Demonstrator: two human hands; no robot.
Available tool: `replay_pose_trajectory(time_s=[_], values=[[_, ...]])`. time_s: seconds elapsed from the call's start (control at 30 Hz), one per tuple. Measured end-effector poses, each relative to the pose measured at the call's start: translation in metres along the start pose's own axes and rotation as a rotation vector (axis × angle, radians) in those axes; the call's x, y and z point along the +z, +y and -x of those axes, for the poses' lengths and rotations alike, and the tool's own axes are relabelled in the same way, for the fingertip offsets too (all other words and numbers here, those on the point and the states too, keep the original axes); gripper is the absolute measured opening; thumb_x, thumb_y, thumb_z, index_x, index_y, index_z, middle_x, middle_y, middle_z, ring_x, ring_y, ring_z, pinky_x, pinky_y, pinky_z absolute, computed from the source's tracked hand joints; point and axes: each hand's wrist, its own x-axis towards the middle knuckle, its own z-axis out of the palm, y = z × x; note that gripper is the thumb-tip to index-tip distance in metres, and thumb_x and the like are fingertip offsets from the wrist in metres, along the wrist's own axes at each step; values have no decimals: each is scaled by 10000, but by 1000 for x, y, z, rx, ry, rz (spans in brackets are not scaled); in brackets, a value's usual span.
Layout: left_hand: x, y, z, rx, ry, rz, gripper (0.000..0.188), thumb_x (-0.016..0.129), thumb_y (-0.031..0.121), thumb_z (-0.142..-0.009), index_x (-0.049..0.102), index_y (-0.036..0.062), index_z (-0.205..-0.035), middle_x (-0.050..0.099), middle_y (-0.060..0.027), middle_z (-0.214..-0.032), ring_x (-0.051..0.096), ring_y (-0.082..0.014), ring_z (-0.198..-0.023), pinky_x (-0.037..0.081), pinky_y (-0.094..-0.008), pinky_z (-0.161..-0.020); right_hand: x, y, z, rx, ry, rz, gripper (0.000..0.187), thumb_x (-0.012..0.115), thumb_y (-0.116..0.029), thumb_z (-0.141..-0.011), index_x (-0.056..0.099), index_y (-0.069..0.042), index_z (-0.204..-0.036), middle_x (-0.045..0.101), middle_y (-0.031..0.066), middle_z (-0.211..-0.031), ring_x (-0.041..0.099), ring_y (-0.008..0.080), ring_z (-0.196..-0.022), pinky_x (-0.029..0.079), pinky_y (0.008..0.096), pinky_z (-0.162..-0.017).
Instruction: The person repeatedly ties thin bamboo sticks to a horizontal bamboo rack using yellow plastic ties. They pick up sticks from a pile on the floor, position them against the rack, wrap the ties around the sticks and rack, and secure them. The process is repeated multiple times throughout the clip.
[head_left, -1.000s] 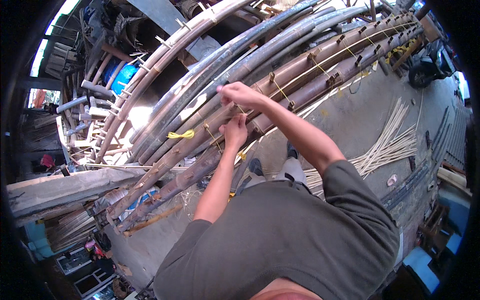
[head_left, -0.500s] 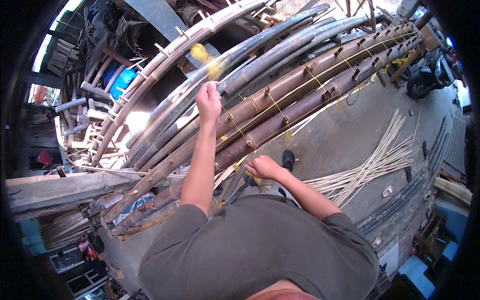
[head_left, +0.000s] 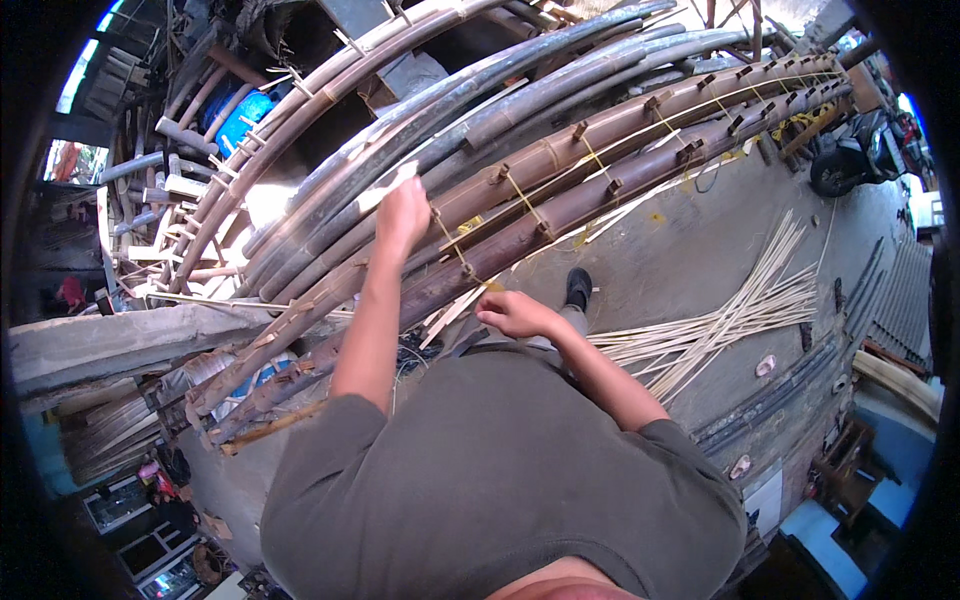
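Observation:
Two long brown bamboo poles (head_left: 560, 215) lie side by side, with short dark pegs standing along them. Yellow string (head_left: 525, 203) crosses from one pole to the other at several places. Over the far pole my left hand (head_left: 403, 215) is raised, its fingers closed; what they hold is hidden. One string crossing runs just right of it. My right hand (head_left: 517, 314) is closed at the near side of the near pole, beside a small bit of yellow; I cannot make out what is in it. A loose yellow clump (head_left: 470, 227) shows between the poles.
Beyond are grey curved poles (head_left: 470, 120) and a curved pegged bamboo frame (head_left: 310, 110). Thin pale strips (head_left: 715, 315) lie crossed on the floor at right, near my shoe (head_left: 578, 288). A motorbike (head_left: 850, 165) stands far right; a concrete ledge (head_left: 110, 335) is at left.
My left hand has come down slightly toward the poles, and the blurred yellow clump above it is gone from there. My right hand has shifted slightly up. The view has turned a little.

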Motion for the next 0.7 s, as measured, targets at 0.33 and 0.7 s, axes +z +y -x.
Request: replay_pose_trajectory(time_s=[0.33, 0.7], values=[[99, -83, 104, 249, 233, 38, 254, 578, 207, -885, 583, 39, -1075, 630, -172, -1094, 518, -340, -1136, 397, -483, -952, 54, -143, -106, -379, 577, -292, 331, 452, -294, -975, 555, -69, -755, 555, 64, -731, 563, 201, -705, 479, 347, -708], [43, -34, 97, 50, -6, 297, 342, 471, 301, -975, 654, 15, -1015, 651, -256, -904, 627, -443, -914, 493, -487, -759, -34, -163, -137, -200, 33, -493, 466, 499, -413, -989, 509, -95, -649, 458, -31, -590, 407, 66, -561, 363, 255, -530]])
